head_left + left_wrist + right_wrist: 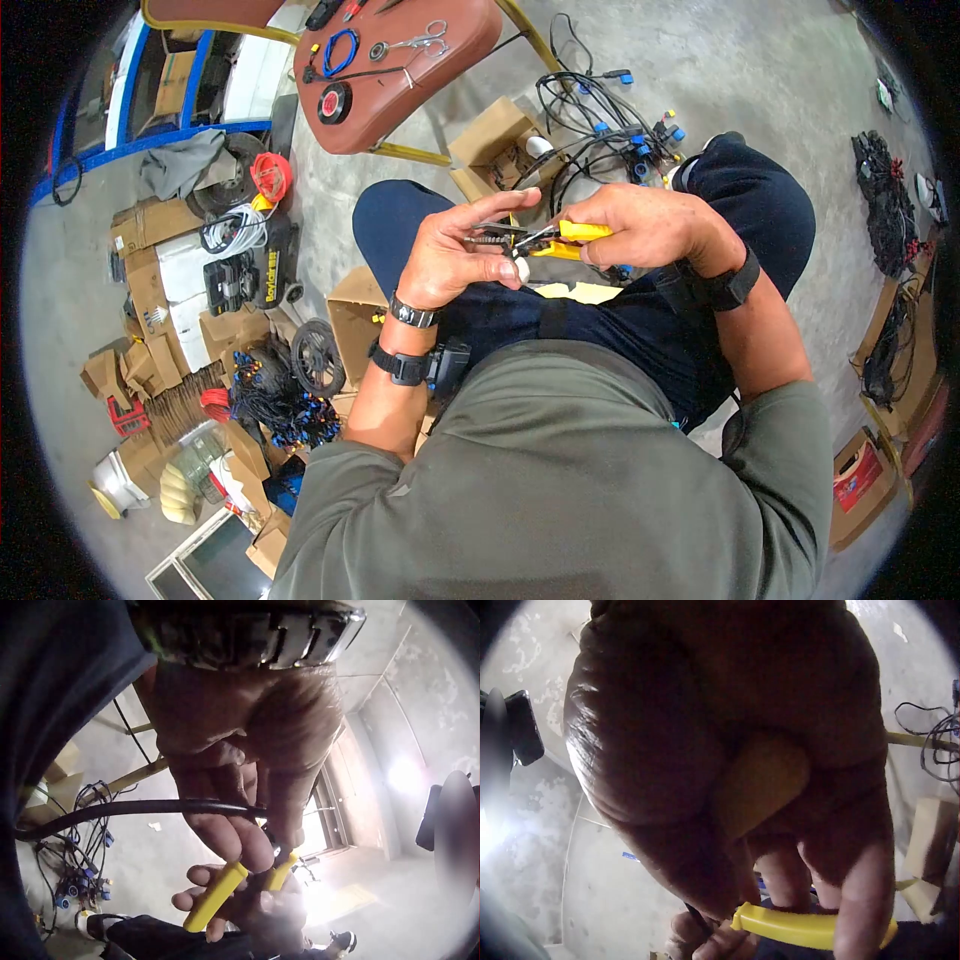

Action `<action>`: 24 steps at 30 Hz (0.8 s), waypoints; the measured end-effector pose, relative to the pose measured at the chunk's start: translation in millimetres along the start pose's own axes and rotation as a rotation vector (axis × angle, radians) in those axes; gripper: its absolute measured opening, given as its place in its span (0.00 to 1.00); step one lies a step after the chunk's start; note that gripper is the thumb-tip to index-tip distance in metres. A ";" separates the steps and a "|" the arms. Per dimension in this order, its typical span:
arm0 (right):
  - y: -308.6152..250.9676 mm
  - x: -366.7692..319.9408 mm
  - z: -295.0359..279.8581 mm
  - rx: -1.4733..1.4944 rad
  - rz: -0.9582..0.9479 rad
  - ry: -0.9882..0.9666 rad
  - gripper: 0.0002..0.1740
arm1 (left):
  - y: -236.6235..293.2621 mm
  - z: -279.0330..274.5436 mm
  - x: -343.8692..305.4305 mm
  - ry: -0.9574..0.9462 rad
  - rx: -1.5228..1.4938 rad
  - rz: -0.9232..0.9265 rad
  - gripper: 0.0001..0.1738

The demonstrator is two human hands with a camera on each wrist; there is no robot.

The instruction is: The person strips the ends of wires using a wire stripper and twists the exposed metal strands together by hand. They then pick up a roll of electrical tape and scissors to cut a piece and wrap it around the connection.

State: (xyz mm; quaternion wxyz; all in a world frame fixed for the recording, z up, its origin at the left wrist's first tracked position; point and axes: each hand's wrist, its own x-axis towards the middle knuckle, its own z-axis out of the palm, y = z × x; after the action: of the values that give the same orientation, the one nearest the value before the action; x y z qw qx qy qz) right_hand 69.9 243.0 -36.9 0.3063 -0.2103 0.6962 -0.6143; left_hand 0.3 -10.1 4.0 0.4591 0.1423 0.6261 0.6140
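Yellow-handled pliers (584, 231) are gripped in my right hand (648, 226), their metal jaws pointing toward my left hand (446, 252). In the left wrist view, a black cable (135, 809) runs into the fingers of my left hand (244, 727), which pinch it beside the pliers' head. One yellow handle (217, 898) slants below those fingertips, with my right hand (274, 919) around the tool. My right hand (720, 750) fills much of the right wrist view, fingers curled over a yellow handle (791, 928). The exact spot where jaws and cable meet is hidden.
A brown chair seat (400, 75) at the top holds scissors (418, 42), a blue wire loop (341, 52) and a round black roll (334, 103). Beyond my knees are an open cardboard box (492, 140) and tangled cables (600, 125). Boxes and cable bundles lie at the left.
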 end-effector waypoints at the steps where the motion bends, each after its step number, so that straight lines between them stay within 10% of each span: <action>1: 0.4 0.1 -0.1 -0.015 -0.019 0.002 0.17 | -0.4 -1.0 0.1 0.001 -0.001 -0.001 0.41; 24: 12.1 4.7 4.9 -0.080 -0.068 0.048 0.21 | -4.7 -3.7 3.2 0.034 0.006 -0.014 0.41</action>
State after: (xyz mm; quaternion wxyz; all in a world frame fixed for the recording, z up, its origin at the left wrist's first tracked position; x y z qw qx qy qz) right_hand 71.0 238.2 -49.9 0.2596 -0.2310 0.7198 -0.6010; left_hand -2.4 -11.1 -2.1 0.4520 0.1287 0.6366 0.6115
